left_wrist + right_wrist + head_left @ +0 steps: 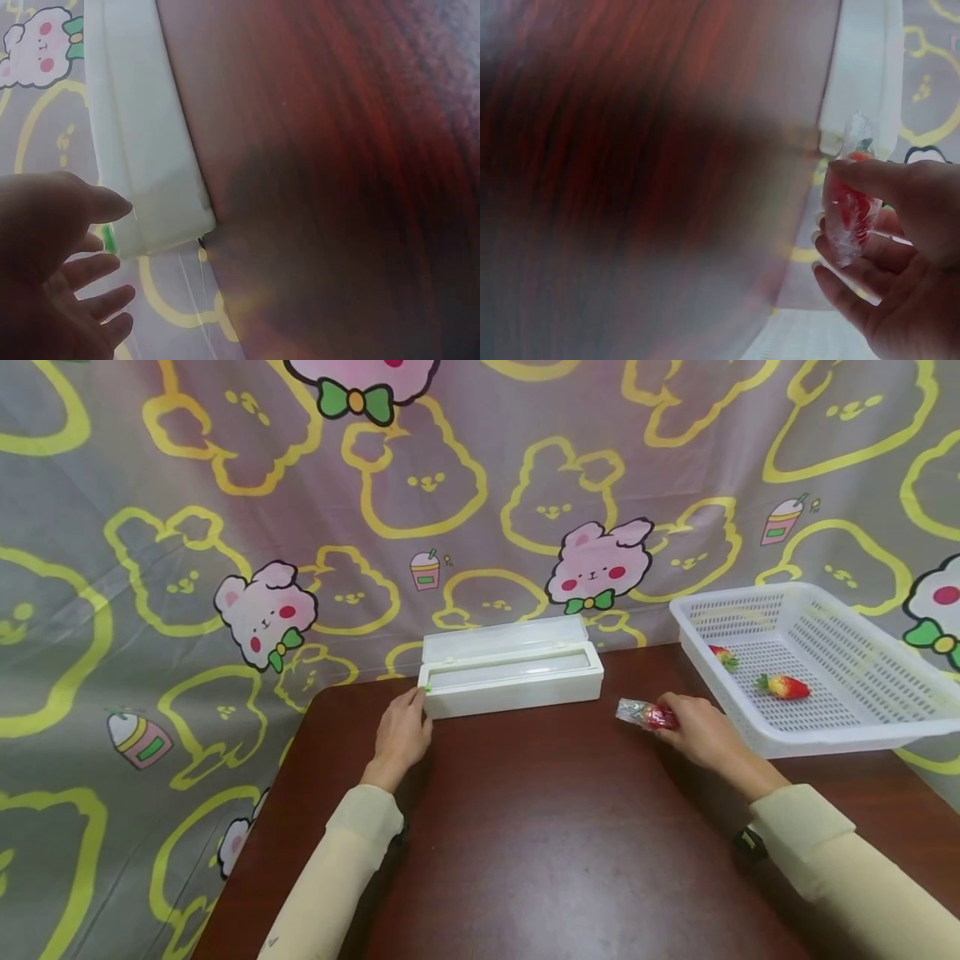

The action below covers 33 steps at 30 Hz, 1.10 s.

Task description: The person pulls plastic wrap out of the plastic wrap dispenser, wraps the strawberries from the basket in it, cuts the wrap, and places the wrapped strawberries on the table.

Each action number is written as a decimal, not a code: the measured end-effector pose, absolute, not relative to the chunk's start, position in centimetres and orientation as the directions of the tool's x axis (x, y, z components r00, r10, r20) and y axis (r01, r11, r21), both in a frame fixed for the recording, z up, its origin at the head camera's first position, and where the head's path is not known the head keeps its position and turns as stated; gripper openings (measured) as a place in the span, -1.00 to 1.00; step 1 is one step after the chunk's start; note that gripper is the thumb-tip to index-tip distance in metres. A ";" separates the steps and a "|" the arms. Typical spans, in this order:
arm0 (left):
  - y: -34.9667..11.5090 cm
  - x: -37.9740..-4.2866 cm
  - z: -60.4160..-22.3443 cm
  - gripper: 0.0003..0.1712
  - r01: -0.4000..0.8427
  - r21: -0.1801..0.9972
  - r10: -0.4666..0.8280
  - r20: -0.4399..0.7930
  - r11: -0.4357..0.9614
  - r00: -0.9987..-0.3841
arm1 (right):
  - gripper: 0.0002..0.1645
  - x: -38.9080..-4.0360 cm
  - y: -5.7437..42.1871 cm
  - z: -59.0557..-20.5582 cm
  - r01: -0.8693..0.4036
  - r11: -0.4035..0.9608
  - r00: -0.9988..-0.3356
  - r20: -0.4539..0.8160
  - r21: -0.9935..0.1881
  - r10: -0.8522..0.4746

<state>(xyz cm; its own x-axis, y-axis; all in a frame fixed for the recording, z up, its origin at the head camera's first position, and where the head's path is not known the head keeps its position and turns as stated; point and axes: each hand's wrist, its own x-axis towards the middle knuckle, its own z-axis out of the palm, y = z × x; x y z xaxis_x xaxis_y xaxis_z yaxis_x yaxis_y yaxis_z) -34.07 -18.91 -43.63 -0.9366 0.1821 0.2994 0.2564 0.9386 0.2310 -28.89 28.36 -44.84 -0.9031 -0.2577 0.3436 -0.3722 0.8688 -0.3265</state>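
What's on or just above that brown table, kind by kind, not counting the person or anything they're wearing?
Loose strawberries: 2
Wrapped strawberry, in the right hand: 1
White box: 1
White basket: 1
Total: 5
A small green bit by the left hand is too unclear to count.

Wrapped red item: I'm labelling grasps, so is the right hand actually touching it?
Touching. The right wrist view shows the right hand pinching the wrapped red item, thumb across its near side and fingers behind.
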 end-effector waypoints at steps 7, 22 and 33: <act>-18.2 -34.2 -43.6 -0.35 0.280 0.199 0.211 0.311 0.939 -0.927 | -0.54 -29.3 29.2 -45.1 -0.270 0.918 -0.948 0.248 -0.291 -0.200; -15.8 -34.6 -42.8 -0.35 0.308 0.135 0.262 0.279 0.942 -0.924 | -0.50 -29.2 29.3 -44.8 -0.210 0.959 -0.964 0.202 -0.191 -0.170; -10.1 -34.6 -42.5 -0.31 0.407 0.053 0.387 0.220 0.912 -0.895 | -0.45 -28.5 28.3 -44.7 -0.225 0.962 -0.945 0.275 -0.157 -0.177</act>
